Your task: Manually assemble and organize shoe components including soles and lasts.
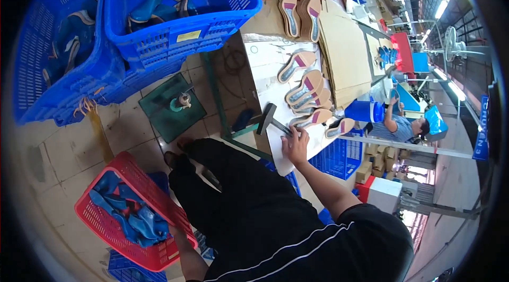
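Our right hand [296, 145] lies loosely spread; nudging the overhanging hammer [268, 118] could drop it. Our left hand's [178, 232] grip we cannot tell.

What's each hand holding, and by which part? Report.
Right hand at hammer, handle end; left hand at red basket, rim. Whether either is gripped cannot be told.

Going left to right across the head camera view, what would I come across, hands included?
Red basket, hammer head, right hand, blue bucket, white fan. The left hand overlaps the basket, so it's left out.
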A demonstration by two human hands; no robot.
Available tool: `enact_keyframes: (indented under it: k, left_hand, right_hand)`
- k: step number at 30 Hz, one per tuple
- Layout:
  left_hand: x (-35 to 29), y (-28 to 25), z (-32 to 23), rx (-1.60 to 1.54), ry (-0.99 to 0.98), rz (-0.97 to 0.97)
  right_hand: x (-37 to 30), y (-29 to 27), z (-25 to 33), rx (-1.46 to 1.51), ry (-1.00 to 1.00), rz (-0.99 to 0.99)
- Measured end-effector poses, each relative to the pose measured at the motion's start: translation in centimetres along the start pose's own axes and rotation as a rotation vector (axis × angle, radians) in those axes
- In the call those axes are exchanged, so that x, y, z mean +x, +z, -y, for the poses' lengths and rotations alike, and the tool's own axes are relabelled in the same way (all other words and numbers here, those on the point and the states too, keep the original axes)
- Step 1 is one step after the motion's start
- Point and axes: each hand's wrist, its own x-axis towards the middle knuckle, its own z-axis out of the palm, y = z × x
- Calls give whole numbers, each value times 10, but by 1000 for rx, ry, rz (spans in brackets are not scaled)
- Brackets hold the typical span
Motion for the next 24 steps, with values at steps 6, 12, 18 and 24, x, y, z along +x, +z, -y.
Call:
enact_keyframes:
  k: [6,12,18,24]
  left_hand:
    - [2,-22,-1,2598,1422,-430]
    - [7,-70,-8,2913,847,-142]
    - [34,-73,-14,3085,585,-99]
    - [35,-38,-14,3172,462,66]
  right_hand:
    - [-16,17,-28,106,-26,-180]
    - [-11,6,-31,191,-118,-265]
    - [-29,1,-38,311,-157,-324]
    - [-15,-7,-13,308,-263,-306]
